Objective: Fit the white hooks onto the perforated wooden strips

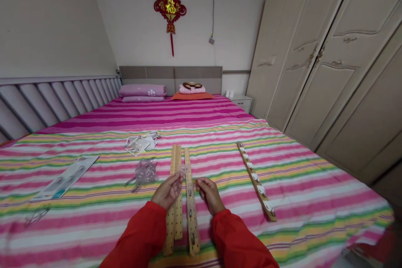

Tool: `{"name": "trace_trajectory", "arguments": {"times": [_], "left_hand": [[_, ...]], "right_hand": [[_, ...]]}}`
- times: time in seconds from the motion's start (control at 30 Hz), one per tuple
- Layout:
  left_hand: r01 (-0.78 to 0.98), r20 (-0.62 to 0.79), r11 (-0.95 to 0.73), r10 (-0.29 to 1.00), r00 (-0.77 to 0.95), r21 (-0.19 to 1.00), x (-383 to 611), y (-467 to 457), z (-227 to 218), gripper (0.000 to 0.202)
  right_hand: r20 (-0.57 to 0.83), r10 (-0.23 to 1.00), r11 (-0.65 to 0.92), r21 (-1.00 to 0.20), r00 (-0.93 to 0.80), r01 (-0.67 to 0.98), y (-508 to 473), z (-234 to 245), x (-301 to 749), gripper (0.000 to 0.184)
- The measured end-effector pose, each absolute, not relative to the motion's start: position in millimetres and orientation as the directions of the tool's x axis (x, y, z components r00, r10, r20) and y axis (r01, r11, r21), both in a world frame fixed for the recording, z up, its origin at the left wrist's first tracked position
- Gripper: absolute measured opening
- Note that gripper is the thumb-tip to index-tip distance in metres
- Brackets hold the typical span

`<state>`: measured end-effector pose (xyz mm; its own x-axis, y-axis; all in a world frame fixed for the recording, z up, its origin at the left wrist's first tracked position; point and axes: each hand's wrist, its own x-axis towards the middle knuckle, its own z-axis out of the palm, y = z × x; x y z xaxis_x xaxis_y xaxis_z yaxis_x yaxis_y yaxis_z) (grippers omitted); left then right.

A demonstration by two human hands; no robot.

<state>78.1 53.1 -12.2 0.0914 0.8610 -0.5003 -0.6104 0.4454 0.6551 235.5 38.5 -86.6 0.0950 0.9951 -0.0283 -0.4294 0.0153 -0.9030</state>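
My left hand (pixel 168 191) is closed in a pinch on a small clear plastic piece (pixel 184 169), held over the upper part of a perforated wooden strip (pixel 191 205). Several small metal fittings sit along the lower half of that strip. On its other side, my right hand (pixel 210 194) has thumb and fingers pressed together near the strip's edge; whatever they hold is too small to make out. Two more perforated wooden strips (pixel 178 217) lie side by side, partly beneath my left hand. Farther right rests a wooden strip (pixel 256 182) bearing several white round pieces.
Left of my hands are a pile of clear plastic pieces (pixel 146 172), some flat white-and-clear packaging (pixel 141 143), a long clear package (pixel 67 178) and a small loose bundle (pixel 37 215). Everything lies on a striped bedspread (pixel 103 226). A wardrobe (pixel 314 71) stands at the right.
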Motion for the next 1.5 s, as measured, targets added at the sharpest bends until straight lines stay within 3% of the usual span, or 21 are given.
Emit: {"name": "trace_trajectory", "arguments": {"times": [0.13,0.23,0.47,0.73,0.9,1.0,1.07,1.2,1.33,1.5], "left_hand": [[-0.840,-0.455,0.384,0.870,0.190,0.383,99.7,45.7,-8.8,0.017],[-0.872,-0.425,0.371,0.879,0.218,0.320,110.4,39.5,-10.6,0.017],[-0.852,-0.526,0.407,0.828,0.192,0.329,116.0,35.2,-18.5,0.013],[-0.790,-0.531,0.425,0.834,0.152,0.441,120.1,30.8,-28.1,0.012],[-0.525,-0.483,0.457,0.870,0.098,0.718,100.7,41.5,-34.3,0.016],[-0.289,-0.267,0.246,0.963,-0.038,0.925,79.3,56.3,-38.5,0.020],[-0.121,-0.104,0.094,0.991,-0.079,0.988,67.5,64.9,-42.6,0.020],[0.153,0.110,-0.108,0.994,-0.009,0.982,59.5,71.2,-53.8,0.020],[0.327,0.309,-0.326,0.945,0.105,0.887,63.7,69.9,-62.7,0.022],[0.470,0.426,-0.464,0.884,0.192,0.751,65.9,70.4,-66.2,0.030]], "right_hand": [[-0.023,0.994,0.027,-0.895,0.106,-0.446,37.1,-85.4,236.4,0.032],[-0.027,0.993,0.030,-0.886,0.116,-0.463,35.6,-82.6,236.5,0.029],[0.020,0.988,0.094,-0.862,0.152,-0.498,35.6,-64.8,225.8,0.029],[0.027,0.986,0.099,-0.894,0.167,-0.437,41.6,-48.9,215.9,0.027],[-0.010,0.990,0.049,-0.907,0.137,-0.418,53.6,-51.4,229.5,0.028],[-0.068,0.992,-0.024,-0.928,0.105,-0.372,65.2,-57.2,240.6,0.029],[-0.109,0.991,-0.077,-0.937,0.078,-0.341,73.0,-62.0,245.5,0.028],[-0.175,0.985,-0.163,-0.945,0.015,-0.282,85.5,-69.4,248.0,0.025],[-0.232,0.972,-0.235,-0.949,-0.039,-0.212,93.3,-71.4,246.4,0.021],[-0.254,0.966,-0.258,-0.955,-0.043,-0.150,97.3,-73.6,242.9,0.021]]}}
